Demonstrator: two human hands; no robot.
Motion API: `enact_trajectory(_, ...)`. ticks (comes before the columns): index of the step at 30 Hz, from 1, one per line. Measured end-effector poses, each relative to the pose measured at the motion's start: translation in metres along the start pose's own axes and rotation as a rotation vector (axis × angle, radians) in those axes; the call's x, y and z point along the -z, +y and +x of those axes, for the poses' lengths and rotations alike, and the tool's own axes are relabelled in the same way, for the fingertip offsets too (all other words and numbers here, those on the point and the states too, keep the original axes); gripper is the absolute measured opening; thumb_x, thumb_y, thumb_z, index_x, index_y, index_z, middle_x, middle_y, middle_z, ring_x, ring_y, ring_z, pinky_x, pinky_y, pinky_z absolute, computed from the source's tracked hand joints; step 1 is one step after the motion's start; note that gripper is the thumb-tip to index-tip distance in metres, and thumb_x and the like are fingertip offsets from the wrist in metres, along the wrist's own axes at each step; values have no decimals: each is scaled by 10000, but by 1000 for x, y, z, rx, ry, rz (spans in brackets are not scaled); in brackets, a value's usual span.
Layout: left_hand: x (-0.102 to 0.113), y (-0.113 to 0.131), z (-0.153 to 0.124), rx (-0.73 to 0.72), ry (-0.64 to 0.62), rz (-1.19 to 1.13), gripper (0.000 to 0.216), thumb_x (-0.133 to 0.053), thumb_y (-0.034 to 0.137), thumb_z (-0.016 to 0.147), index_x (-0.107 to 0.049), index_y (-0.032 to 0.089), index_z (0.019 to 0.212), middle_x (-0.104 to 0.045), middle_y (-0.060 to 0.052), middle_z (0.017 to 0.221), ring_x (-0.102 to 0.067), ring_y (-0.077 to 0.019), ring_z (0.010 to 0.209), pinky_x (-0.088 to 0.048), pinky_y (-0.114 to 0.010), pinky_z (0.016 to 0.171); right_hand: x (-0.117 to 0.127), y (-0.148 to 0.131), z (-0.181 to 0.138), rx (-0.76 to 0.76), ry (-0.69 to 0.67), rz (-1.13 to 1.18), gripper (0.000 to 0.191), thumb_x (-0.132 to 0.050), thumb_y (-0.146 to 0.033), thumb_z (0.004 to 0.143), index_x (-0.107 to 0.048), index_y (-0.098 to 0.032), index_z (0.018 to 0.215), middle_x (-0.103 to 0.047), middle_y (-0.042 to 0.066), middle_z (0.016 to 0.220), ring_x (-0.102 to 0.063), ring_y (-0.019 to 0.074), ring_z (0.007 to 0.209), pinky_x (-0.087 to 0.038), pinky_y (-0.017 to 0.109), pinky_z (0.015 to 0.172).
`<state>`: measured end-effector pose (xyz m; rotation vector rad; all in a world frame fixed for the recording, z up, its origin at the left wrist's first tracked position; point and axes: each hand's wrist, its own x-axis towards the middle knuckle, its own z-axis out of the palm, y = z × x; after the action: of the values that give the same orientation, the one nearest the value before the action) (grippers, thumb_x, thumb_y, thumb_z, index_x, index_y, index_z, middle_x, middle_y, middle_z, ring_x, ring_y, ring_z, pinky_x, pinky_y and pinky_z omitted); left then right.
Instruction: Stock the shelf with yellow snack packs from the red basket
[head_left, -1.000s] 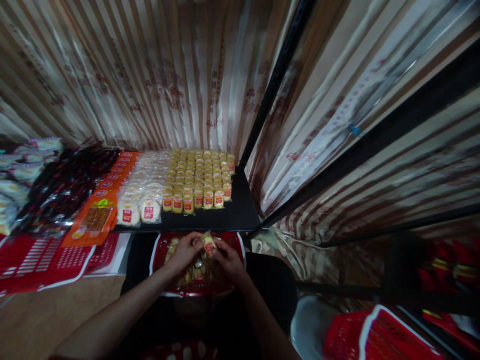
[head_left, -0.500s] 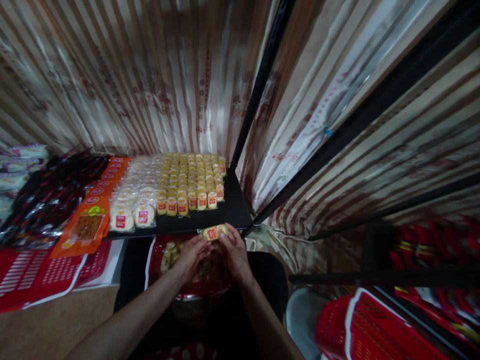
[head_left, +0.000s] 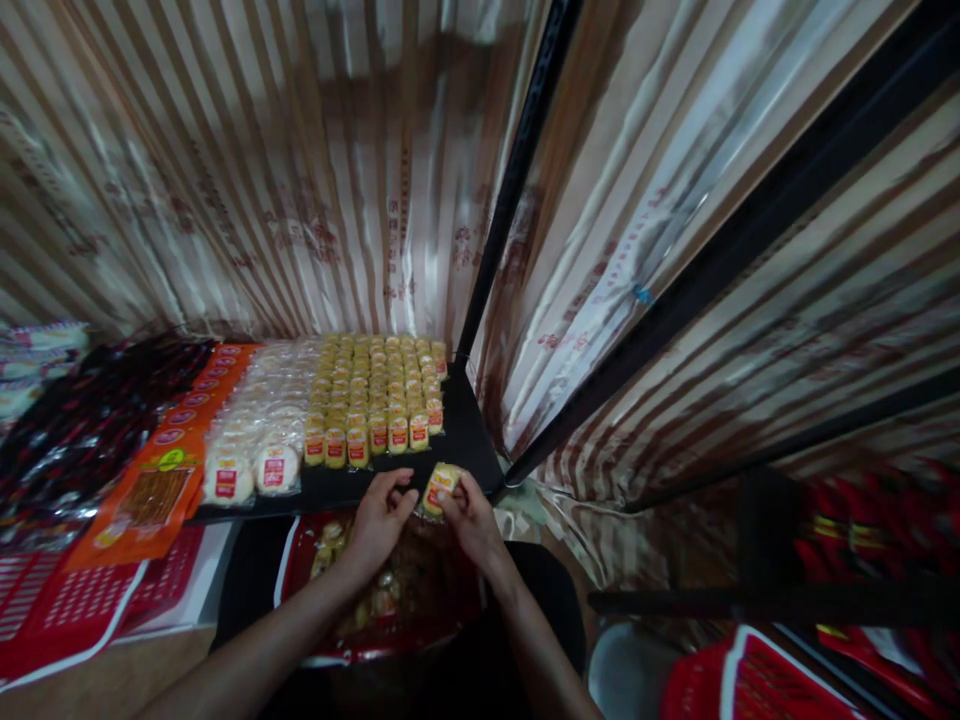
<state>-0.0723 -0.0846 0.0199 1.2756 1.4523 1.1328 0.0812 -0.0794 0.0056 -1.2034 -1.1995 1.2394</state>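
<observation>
My right hand point(head_left: 474, 522) pinches a small yellow wrapped snack cake point(head_left: 441, 488) with a red and white label, tilted nearly upright at the front edge of the black shelf point(head_left: 469, 440). Just left of it, my left hand point(head_left: 381, 522) holds nothing, its thumb and fingers apart and slightly curled. Beneath both hands sits a red basket point(head_left: 289, 555) with a white rim, holding more yellow packs point(head_left: 384, 598), partly hidden by my forearms. On the shelf, similar yellow packs point(head_left: 377, 392) stand in tight rows, with labels facing me.
Left of the rows are round white wrapped cakes point(head_left: 279, 468), orange snack packets point(head_left: 169, 460) and dark shiny packets point(head_left: 97, 420). Black posts point(head_left: 517, 190) rise before striped curtains point(head_left: 345, 200). Red baskets point(head_left: 60, 610) stand low left; another red basket point(head_left: 697, 680) and a pale bucket point(head_left: 626, 665) are at lower right.
My left hand has come off the snack cake and moved slightly left. My right hand now holds the cake alone, turned from lying sideways to nearly upright. The view has tipped up a little.
</observation>
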Motion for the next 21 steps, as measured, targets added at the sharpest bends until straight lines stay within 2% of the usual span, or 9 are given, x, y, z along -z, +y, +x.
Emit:
enact_trajectory(3, 1, 15, 17, -83, -158, 49, 456, -553, 324, 754, -540, 179, 1186, -577, -56, 1007, -516, -98, 667, -470, -264, 679, 6, -13, 14, 90, -48, -177, 359, -620, -270, 711, -606, -231, 1067, -611, 27, 961, -602, 139, 753, -510, 256, 661)
enact_trajectory(6, -3, 24, 35, -158, -238, 83, 462, -545, 300, 775, -509, 203, 1225, -581, -43, 994, -510, -93, 661, -463, -250, 667, 8, -23, 28, 143, 0, -255, 429, -640, -262, 693, -584, -219, 1116, -633, 32, 957, -601, 142, 750, -509, 267, 678)
enact_trajectory(10, -15, 32, 68, -250, -215, 96, 348, -551, 190, 754, -567, 186, 1102, -600, -32, 922, -543, -117, 738, -464, -250, 701, 7, -27, 49, 202, 91, -284, 373, -611, -316, 741, -580, -184, 1089, -664, 50, 939, -618, 165, 805, -509, 288, 734)
enact_trajectory(14, -31, 53, 107, -232, -212, 87, 282, -565, 101, 708, -570, 172, 980, -583, 13, 779, -545, -101, 678, -461, -226, 663, 7, -27, 75, 252, 271, -356, 427, -527, -390, 811, -545, -171, 1177, -642, 97, 1079, -617, 195, 912, -490, 345, 838)
enact_trajectory(18, -49, 77, 137, -263, -202, 89, 255, -567, 71, 702, -564, 177, 934, -589, 24, 782, -559, -94, 707, -464, -216, 692, 11, -32, 101, 334, 421, -494, 502, -488, -396, 830, -477, -172, 1279, -588, 118, 1197, -552, 234, 1069, -418, 417, 947)
enact_trajectory(21, -61, 85, 157, -278, -188, 136, 247, -571, 45, 683, -571, 178, 890, -604, 21, 793, -571, -96, 725, -469, -217, 701, 14, -37, 121, 398, 498, -586, 497, -471, -367, 833, -473, -158, 1285, -575, 132, 1215, -523, 250, 1102, -405, 436, 954)
